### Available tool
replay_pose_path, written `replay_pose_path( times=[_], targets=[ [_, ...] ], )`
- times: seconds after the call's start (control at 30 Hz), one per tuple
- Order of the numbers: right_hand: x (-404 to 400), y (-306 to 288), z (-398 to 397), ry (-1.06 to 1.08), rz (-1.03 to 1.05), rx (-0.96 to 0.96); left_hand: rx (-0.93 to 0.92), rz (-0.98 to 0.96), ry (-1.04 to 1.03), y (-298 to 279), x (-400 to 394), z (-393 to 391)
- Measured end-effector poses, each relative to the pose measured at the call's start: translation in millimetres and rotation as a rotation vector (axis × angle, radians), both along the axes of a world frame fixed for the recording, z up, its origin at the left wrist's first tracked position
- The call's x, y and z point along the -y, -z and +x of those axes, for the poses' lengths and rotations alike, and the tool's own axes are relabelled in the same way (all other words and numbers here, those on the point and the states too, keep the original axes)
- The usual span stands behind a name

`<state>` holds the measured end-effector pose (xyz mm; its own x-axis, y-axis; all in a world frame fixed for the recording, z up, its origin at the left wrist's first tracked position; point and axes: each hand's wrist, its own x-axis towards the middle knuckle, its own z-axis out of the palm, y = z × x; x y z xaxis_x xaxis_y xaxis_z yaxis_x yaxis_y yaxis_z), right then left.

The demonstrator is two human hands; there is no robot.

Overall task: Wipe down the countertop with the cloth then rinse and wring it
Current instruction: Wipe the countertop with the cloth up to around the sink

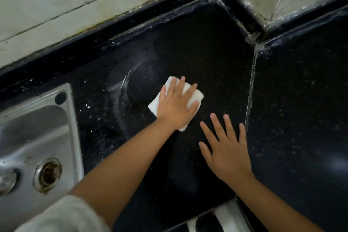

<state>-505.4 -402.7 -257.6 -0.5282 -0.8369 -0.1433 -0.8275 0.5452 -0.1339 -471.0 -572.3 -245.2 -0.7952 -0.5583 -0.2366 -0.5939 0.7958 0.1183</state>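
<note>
Dark speckled worktop [197,47], still streaky near the sink [37,118]. Your left hand [176,106] is spread flat on the cloth [194,98], right hand [227,149] open beside it. Press evenly and overlap strokes toward the sink

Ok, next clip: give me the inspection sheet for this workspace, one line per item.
Surface: black speckled countertop, wet smears and white specks near the sink side.
Job's things: white folded cloth lying flat on the countertop.
Clutter: nothing seen.
Grippers: left hand presses flat on the cloth, fingers straight; right hand spread with fingers straight over the bare countertop, holding nothing.
Cables: nothing seen.
Surroundings: steel sink at left with a drain; tiled wall behind, dark grime along its joint.
</note>
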Motion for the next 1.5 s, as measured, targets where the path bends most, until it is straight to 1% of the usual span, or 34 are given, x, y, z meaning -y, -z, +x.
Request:
replay_pose_path(
  times=[0.1,0.2,0.33,0.43,0.5,0.57,0.6,0.7,0.8,0.87,0.97,1.03,1.1,1.13,1.2,1.3,1.4,1.5],
  targets=[
    [1,1,-1,-0.015,0.004,-0.015,-0.013,-0.012,0.015,0,39,-34],
    [0,3,-1,-0.006,-0.005,-0.035,-0.044,-0.012,0.012,1,71,-46],
    [10,-7,-3,0.056,-0.028,-0.08,-0.033,-0.005,-0.044,-1,120,-34],
    [48,-18,-15,0.05,-0.062,-0.12,-0.027,-0.007,-0.145,-1,151,-2],
    [83,-25,-25,0.073,-0.057,-0.109,0.002,-0.025,-0.2,-1,153,27],
    [112,-29,-33,0.079,-0.022,-0.061,0.023,-0.041,-0.199,-1,139,50],
    [122,-27,-37,0.078,0.009,-0.022,0.029,-0.037,-0.174,0,128,60],
    [131,-17,-40,0.083,0.088,0.075,0.007,-0.071,-0.005,5,94,78],
    [132,-14,-39,0.095,0.063,0.062,0.035,-0.028,0.085,1,87,61],
    [131,-11,-39,0.087,0.058,0.062,-0.015,-0.022,0.137,4,100,31],
    [130,-6,-39,0.092,-0.002,0.049,-0.049,0.001,0.095,2,134,-22],
    [132,-2,-41,0.081,0.03,-0.015,-0.069,0.009,0.045,1,165,-43],
    [133,-4,-42,0.127,0.075,-0.033,-0.052,0.018,-0.002,2,196,-50],
    [134,-5,-40,0.142,0.105,-0.012,-0.044,0.017,-0.028,2,208,-48],
    [135,-7,-39,0.14,0.109,-0.032,-0.042,0.009,-0.076,2,224,-38],
    [135,-7,-41,0.097,0.113,-0.032,-0.037,-0.008,-0.148,1,223,-5],
    [133,-8,-42,0.082,0.096,0.086,-0.024,-0.042,-0.167,1,195,26],
    [133,-9,-41,0.082,0.071,0.05,-0.013,-0.037,-0.158,2,161,19]
  ],
)
